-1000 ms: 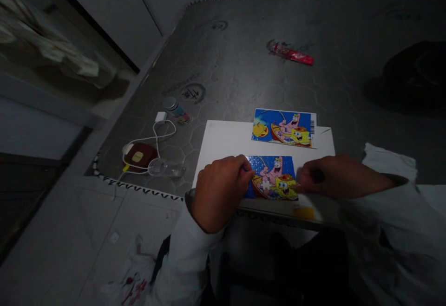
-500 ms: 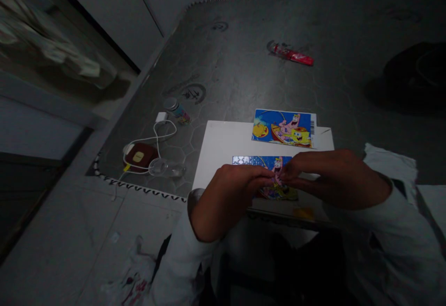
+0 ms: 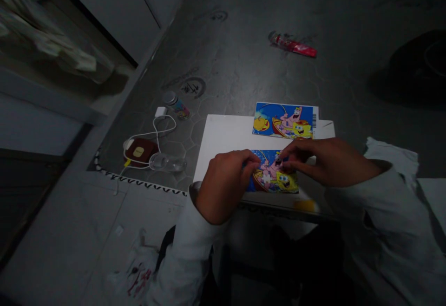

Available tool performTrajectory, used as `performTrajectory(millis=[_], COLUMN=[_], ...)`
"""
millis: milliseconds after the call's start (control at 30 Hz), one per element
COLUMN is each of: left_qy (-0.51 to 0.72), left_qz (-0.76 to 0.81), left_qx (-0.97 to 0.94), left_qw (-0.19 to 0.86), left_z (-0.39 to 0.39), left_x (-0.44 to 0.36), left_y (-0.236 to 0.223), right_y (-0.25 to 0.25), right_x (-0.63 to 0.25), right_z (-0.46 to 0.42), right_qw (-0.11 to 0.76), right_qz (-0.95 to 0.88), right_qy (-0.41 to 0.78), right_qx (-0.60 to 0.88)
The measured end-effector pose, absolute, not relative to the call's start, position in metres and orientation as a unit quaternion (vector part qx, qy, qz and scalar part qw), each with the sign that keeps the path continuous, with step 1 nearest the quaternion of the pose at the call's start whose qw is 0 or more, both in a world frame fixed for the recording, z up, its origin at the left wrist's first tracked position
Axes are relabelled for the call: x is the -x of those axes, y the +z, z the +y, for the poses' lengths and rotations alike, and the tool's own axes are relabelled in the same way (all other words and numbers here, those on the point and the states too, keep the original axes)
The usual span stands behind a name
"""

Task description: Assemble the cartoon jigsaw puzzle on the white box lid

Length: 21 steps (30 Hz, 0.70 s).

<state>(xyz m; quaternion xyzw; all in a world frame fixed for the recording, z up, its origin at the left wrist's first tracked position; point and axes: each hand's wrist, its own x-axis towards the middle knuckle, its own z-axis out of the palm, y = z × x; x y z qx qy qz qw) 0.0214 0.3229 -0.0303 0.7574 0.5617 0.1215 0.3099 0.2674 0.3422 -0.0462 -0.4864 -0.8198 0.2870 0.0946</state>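
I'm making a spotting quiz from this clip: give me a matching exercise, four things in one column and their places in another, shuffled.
Things:
1. jigsaw puzzle
2. reference picture
3. red wrapper
4. charger cable

Places:
A. far off on the grey mat
B. far edge of the white board
C. left of the board, on the mat
D. between both hands

Pairs: 1-D, 2-B, 3-A, 4-C

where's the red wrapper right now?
In the head view the red wrapper lies on the dark mat, far from both hands, up and right of the picture card at the white board's far edge.
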Motion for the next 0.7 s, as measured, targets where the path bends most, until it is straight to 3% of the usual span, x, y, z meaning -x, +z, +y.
performTrajectory(millis=[700], left_qy=[0.125], left_qz=[0.569], left_qx=[-0.763], left_qw=[0.279], left_z=[0.3202], left_x=[-0.018], left_y=[-0.0307], right_y=[-0.0428], right_x=[-0.2689], right_z=[0.3425], right_qw=[0.057], right_qz=[-0.81], right_qy=[0.264], right_qx=[0.521])
